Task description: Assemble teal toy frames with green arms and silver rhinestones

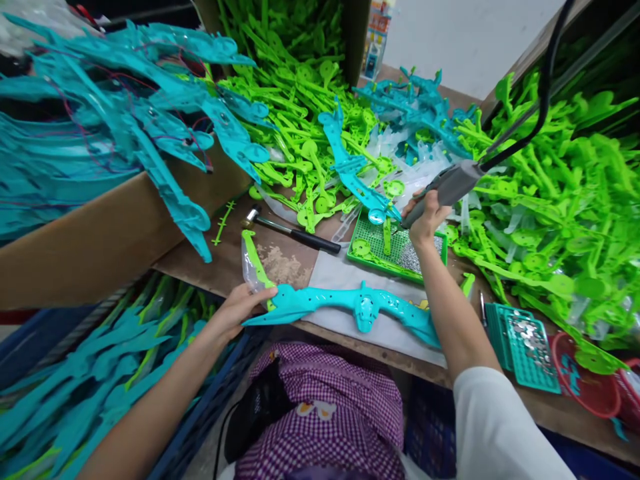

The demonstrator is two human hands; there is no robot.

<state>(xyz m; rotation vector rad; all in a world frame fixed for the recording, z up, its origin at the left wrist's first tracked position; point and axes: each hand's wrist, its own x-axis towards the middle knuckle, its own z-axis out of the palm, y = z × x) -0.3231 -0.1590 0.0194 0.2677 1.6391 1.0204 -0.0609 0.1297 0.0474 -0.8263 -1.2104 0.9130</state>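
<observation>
My left hand (243, 307) closes on the left end of a blue plastic toy bow (325, 298), where a green limb (256, 263) with a clear plastic piece joins it. The bow lies flat on a pale cloth (345, 267) at the table's front edge. In my right hand (429, 217) is a grey electric screwdriver (450, 190), its cord running up to the right. Its tip is over a green tray (373, 257) holding many small silver screws (410, 257); whether it touches a screw cannot be made out. My right forearm covers the bow's right end.
A hammer (295, 232) lies behind the bow. Heaps of green parts (550, 227) and blue parts (410, 107) fill the back and right. A cardboard box (125, 227) of blue parts stands left. Teal trays (533, 347) and a red basket (585, 380) sit right.
</observation>
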